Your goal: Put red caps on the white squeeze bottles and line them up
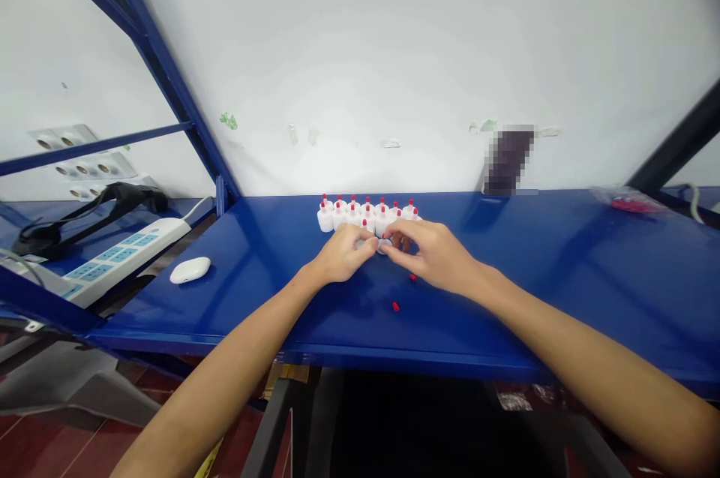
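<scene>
Both my hands meet over the middle of the blue table, fingers curled in. My left hand (347, 251) pinches a small white bottle (384, 246), mostly covered by the fingers. On the other side of that bottle, my right hand (430, 249) has its thumb and fingertips closed at its end. A speck of red shows by the right index fingertip; whether it is a cap in that hand cannot be made out. Just behind the hands, several white bottles with red caps (339, 215) stand upright in close rows. Two loose red caps (396, 306) lie nearer the table edge.
A white oval case (190, 270) lies on the blue table (264, 268) at left, near a power strip (124, 257) and a black strap-like headset (95, 215). A dark blurred-out object (508, 161) leans on the wall. A plastic bag with red contents (630, 202) sits back right.
</scene>
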A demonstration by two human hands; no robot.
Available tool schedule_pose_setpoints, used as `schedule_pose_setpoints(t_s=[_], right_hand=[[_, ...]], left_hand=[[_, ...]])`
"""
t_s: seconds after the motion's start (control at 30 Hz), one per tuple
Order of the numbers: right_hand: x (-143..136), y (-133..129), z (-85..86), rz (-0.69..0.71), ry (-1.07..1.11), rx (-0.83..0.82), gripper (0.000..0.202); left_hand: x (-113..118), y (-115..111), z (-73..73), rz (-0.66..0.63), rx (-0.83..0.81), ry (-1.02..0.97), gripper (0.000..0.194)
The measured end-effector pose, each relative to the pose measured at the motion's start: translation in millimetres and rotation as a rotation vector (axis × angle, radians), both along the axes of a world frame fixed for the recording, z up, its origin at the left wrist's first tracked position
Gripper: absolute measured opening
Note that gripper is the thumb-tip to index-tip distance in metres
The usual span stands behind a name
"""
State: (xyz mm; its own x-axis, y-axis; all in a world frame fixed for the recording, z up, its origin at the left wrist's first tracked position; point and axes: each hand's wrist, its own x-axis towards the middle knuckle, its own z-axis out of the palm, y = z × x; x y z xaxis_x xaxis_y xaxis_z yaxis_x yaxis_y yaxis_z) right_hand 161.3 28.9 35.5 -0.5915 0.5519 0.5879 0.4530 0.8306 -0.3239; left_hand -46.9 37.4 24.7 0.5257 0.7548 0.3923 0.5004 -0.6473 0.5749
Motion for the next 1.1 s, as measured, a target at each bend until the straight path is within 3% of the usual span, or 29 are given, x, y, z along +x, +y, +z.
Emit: schedule_pose_setpoints(t_s=[0.3,0.57,0.63,0.73,0.87,1.1], right_hand=[[-5.7,2.8,-8.0,0.192,0.161,-0.073,0.018],[-13.8,-2.7,-9.2,0.204,0.242,-0.16,0.011],[-14.3,-3.0,-9.2,0.171,0.277,-0.172,0.012],[-10.8,1.8,-8.2,0.011,0.321,-0.179,0.015],[-4.7,13.9,-9.6,-0.192,0.163,-0.128,0.018],[-6.9,22.8,-21.0,-0.228,0.064,-0.121,0.022]], left_hand=[[4.4,-3.9,-3.5,-0.046,0.095,-0.046,0.044],[5.9,-4.4,-5.7,-0.067,0.013,-0.106,0.062],[6.4,-4.7,-5.7,-0.047,-0.006,-0.131,0.061],[6.6,-4.3,-5.2,0.049,-0.022,-0.167,0.058],[4.9,-1.9,-4.2,0.174,0.013,-0.063,0.057],[-1.0,5.3,-5.9,0.311,0.087,0.014,0.063]])
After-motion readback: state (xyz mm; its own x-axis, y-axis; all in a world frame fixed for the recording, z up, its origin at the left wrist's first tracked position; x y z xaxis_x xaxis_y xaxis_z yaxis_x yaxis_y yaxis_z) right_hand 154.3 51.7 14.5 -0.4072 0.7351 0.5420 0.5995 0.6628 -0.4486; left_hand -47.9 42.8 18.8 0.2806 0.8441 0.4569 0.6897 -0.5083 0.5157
